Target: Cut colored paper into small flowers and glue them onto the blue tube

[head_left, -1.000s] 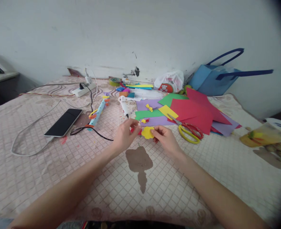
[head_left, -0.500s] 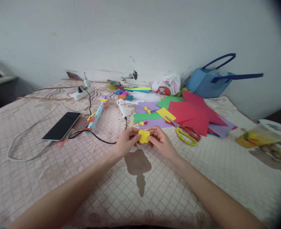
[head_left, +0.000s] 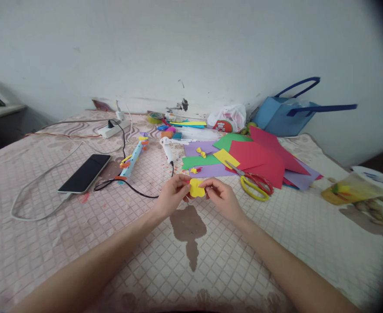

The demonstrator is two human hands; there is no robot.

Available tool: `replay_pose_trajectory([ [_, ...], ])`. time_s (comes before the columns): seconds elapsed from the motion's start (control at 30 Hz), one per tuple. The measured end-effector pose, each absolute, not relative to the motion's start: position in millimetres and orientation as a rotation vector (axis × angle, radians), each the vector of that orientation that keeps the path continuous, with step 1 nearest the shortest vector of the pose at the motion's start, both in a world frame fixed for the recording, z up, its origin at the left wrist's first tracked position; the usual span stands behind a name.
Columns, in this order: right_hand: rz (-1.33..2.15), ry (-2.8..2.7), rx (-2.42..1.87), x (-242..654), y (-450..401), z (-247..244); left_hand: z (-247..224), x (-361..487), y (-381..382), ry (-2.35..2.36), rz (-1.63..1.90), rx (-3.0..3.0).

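Between my two hands is a small yellow flower-shaped cutout (head_left: 197,188), raised above the tablecloth. My left hand (head_left: 172,194) pinches its left edge between thumb and fingers. On the other side, my right hand (head_left: 222,196) grips the right edge with thumb and forefinger. Just beyond lie purple and green craft sheets (head_left: 202,161) with a small yellow bow (head_left: 201,152) on them. Scissors (head_left: 253,184) with one yellow and one red handle rest to the right, their blades over a yellow strip (head_left: 226,158).
A white glue gun (head_left: 166,151) lies beyond my left hand, its black cord trailing left. Farther left are a phone (head_left: 85,173) on a cable and a power strip (head_left: 113,129). Red sheets (head_left: 259,161), a blue bag (head_left: 281,116) and a clear plastic cup (head_left: 348,189) occupy the right.
The yellow cutout has turned slightly between my fingers. My right hand has shifted a little to the right and changed its pinch; the left hand stays nearly in place.
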State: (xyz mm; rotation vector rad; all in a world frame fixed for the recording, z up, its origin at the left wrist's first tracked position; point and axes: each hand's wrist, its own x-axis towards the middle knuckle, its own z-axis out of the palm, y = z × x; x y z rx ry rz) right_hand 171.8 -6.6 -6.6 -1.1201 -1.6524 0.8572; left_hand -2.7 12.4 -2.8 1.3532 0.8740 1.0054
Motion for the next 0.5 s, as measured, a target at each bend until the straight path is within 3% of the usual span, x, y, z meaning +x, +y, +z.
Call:
replay_pose_trajectory([
  [0.5, 0.788, -1.635, -1.130, 173.7, -4.4, -8.3, -11.7, -9.6, 11.5, 0.856, 1.087, 1.909],
])
